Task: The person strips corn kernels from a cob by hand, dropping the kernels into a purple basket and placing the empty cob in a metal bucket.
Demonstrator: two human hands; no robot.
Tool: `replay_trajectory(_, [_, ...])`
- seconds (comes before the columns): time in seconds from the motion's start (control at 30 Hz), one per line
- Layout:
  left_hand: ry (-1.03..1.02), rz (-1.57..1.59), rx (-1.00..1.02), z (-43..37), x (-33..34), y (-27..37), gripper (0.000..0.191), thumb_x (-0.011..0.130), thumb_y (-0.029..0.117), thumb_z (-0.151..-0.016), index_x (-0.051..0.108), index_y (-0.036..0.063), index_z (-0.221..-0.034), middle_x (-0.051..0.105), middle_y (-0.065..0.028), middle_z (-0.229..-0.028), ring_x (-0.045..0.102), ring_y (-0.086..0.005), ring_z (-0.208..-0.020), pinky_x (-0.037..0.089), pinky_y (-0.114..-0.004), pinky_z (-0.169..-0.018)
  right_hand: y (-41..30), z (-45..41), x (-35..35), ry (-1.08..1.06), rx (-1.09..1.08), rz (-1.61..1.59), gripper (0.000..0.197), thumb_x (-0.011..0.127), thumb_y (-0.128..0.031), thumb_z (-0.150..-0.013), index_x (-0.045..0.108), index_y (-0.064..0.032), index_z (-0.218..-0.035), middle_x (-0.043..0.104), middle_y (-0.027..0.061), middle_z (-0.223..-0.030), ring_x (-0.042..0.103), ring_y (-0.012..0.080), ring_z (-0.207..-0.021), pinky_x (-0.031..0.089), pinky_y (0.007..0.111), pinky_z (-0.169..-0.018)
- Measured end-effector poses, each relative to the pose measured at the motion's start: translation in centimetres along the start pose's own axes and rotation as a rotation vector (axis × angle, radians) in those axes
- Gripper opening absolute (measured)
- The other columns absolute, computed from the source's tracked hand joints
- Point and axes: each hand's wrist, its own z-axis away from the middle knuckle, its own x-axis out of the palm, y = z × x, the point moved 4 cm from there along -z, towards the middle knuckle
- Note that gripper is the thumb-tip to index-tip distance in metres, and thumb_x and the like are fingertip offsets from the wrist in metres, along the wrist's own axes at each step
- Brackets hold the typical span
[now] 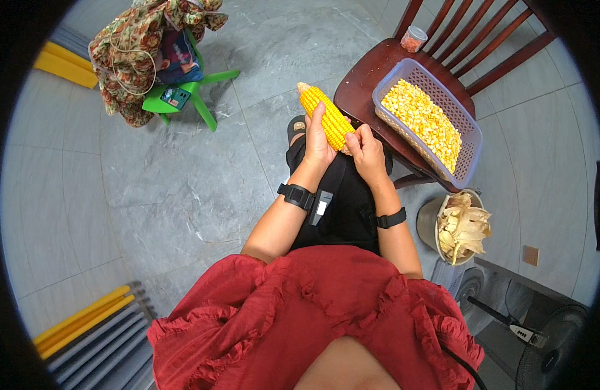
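Note:
A yellow ear of corn with full rows of kernels lies tilted above my lap, its pale tip pointing up and left. My left hand is wrapped around its left side and underside, thumb along the kernels. At the ear's lower end, my right hand grips it with thumb and bent fingers. To the right, a purple plastic basket holds many loose corn kernels. Both wrists wear black straps.
The basket rests on a dark wooden chair, beside a clear jar. Below stands a bucket of dry corn husks. A green stool bearing floral cloth and a phone is at upper left; a fan, lower right.

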Motion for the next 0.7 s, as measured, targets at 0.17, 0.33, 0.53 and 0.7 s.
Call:
replay_trajectory(0.17, [0.018,0.009,-0.010,0.0,0.0,0.0,0.043,0.056,0.041,-0.088,0.039,0.0082,-0.110,0.056,-0.0154,-0.086,0.062,-0.0278,-0.077,0.055,-0.040,-0.070,-0.9,0.0,-0.1,0.021,-0.044,0.124,0.027,0.054,-0.025,-0.091,0.044,-0.0032,-0.078,0.057,0.0187,-0.069,0.059,0.0381,-0.065,0.045,0.044,-0.055])
replay_trajectory(0.33, [0.012,-0.017,0.025,0.0,0.2,0.2,0.044,0.057,0.040,-0.088,0.038,0.0091,-0.112,0.054,-0.0142,-0.088,0.061,-0.0272,-0.078,0.055,-0.040,-0.070,-2.1,0.0,-0.3,0.057,-0.138,0.319,0.025,0.049,-0.024,-0.091,0.044,-0.0044,-0.076,0.056,0.0163,-0.070,0.058,0.0370,-0.064,0.044,0.046,-0.055])
replay_trajectory(0.53, [0.040,-0.008,0.030,0.1,0.3,0.3,0.042,0.056,0.039,-0.088,0.039,0.0084,-0.111,0.054,-0.0130,-0.086,0.061,-0.0271,-0.075,0.055,-0.040,-0.069,-2.4,-0.1,-0.3,0.083,-0.122,0.392,0.024,0.047,-0.022,-0.092,0.047,-0.0055,-0.075,0.055,0.0153,-0.068,0.058,0.0348,-0.063,0.045,0.045,-0.055])
replay_trajectory(0.7, [0.046,-0.005,0.010,0.0,0.2,0.1,0.043,0.055,0.042,-0.089,0.040,0.0075,-0.110,0.056,-0.0142,-0.085,0.062,-0.0281,-0.076,0.054,-0.040,-0.069,-2.9,0.1,-0.5,0.177,-0.220,0.372,0.014,0.053,-0.015,-0.087,0.051,-0.0038,-0.078,0.054,0.0152,-0.076,0.056,0.0336,-0.071,0.046,0.043,-0.061])
